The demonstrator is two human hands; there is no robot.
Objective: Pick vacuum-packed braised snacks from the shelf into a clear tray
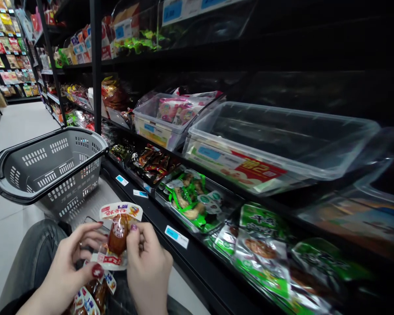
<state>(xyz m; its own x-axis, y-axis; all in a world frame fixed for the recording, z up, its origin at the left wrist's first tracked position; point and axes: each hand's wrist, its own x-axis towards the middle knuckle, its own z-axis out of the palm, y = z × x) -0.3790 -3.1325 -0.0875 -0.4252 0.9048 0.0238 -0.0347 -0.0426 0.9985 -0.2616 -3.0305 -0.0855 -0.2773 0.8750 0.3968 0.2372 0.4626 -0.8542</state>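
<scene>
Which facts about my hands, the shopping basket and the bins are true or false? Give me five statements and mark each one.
1. The right hand grips a snack packet. True.
2. The left hand reaches into the shopping basket. False: the left hand is at the snack packet.
3. More packets show below the held one. True.
4. The shopping basket is red. False: it is mostly grey.
5. A small bin with pink packs stands beside a larger bin. True.

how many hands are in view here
2: the left hand by the left side of the brown snack pack, the right hand pinching its right edge.
</scene>
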